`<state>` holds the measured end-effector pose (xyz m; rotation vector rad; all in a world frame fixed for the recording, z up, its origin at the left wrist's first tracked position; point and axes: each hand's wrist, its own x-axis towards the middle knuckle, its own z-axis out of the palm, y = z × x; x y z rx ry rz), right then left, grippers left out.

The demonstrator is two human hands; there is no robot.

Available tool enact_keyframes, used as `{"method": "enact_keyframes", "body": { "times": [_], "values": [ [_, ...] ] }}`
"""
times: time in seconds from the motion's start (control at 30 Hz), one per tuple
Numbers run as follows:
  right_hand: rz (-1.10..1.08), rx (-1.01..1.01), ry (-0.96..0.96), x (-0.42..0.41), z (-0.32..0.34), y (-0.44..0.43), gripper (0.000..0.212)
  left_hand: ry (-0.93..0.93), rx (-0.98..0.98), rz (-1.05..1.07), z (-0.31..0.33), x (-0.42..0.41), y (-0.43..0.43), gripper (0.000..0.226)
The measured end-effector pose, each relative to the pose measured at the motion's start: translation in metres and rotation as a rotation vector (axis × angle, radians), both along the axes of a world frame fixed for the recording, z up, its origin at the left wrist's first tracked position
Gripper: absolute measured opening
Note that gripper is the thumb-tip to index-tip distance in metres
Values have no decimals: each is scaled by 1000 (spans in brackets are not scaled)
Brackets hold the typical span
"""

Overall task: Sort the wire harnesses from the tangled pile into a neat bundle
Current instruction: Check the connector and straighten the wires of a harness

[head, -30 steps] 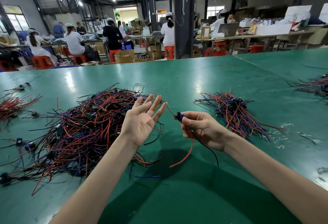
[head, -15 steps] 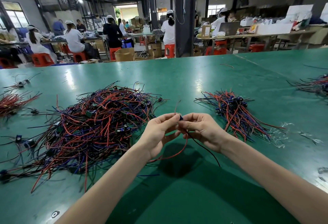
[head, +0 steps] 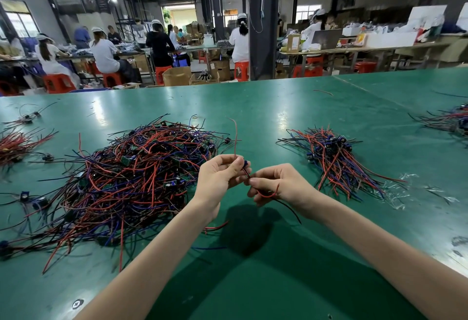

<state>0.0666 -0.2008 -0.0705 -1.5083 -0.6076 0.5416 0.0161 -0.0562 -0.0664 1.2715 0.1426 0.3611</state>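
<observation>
A big tangled pile (head: 136,178) of red, blue and black wire harnesses lies on the green table, left of centre. A smaller, straighter bundle (head: 334,157) lies to the right. Between them, above the table, both hands hold one harness (head: 245,167). My left hand (head: 220,178) pinches its dark blue connector, and a red wire rises from there. My right hand (head: 281,185) grips the harness's red and black wires just below the connector; their ends curl out under the palm.
The green table (head: 253,281) stretches wide around me. Small wire heaps lie at the far left (head: 17,142) and far right (head: 448,119). Clear plastic scraps (head: 397,190) sit beside the right bundle. Workers sit at benches beyond the table.
My left hand, open and apart a second ago, came over and took the connector. My right hand let go of the connector and slid down onto the wires.
</observation>
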Motion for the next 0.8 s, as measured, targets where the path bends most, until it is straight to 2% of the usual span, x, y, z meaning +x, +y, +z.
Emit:
{"method": "enact_keyframes", "body": {
  "times": [0.17,0.4,0.57,0.8],
  "values": [
    [4,-25,-77,1,0,0,12,-14,-2,10,0,0,0,5],
    [26,-76,-104,4,-6,2,8,-94,-160,35,10,2,13,6],
    [34,-280,-378,-1,-13,4,18,-124,-197,102,14,3,19,4],
    [85,-204,-340,-8,-14,8,13,-109,-251,182,19,2,32,8]
  ]
}}
